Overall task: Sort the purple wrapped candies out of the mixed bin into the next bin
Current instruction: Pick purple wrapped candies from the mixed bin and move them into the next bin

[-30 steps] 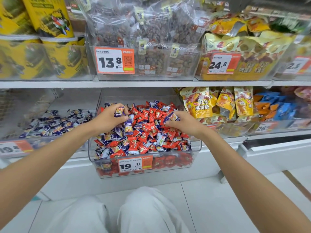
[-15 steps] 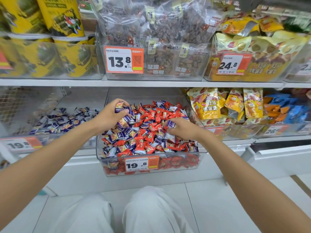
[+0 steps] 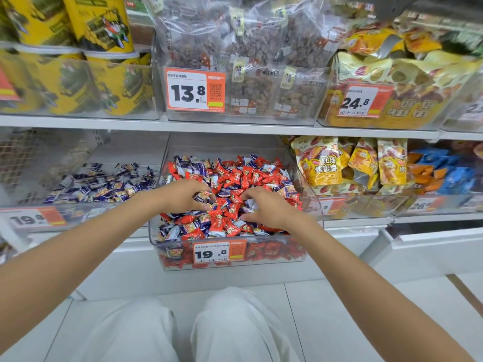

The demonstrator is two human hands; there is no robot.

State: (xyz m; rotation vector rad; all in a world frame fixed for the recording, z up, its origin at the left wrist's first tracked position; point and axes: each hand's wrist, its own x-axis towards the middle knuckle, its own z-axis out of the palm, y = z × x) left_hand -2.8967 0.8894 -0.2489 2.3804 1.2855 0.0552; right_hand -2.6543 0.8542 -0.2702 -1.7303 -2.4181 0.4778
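Observation:
The clear mixed bin (image 3: 177, 265) in the middle of the lower shelf holds red candies (image 3: 243, 176) mingled with purple wrapped candies (image 3: 188, 163). My left hand (image 3: 180, 197) lies on the pile left of centre, fingers curled round a purple candy (image 3: 201, 197). My right hand (image 3: 269, 209) lies beside it to the right, its fingertips pinching a purple-and-white candy (image 3: 250, 204). The two hands are a short gap apart. The bin to the left (image 3: 91, 214) holds only purple candies (image 3: 99, 184) in a thin layer.
Yellow snack bags (image 3: 324, 163) and blue and orange packets (image 3: 441, 173) fill the bins to the right. The upper shelf (image 3: 235, 128) overhangs the bins, carrying yellow tubs, bagged dried fruit and price tags. My knees in white trousers (image 3: 227, 325) are close below the mixed bin.
Both hands have come down from the back of the pile to its middle and moved closer together. Each still holds a purple candy.

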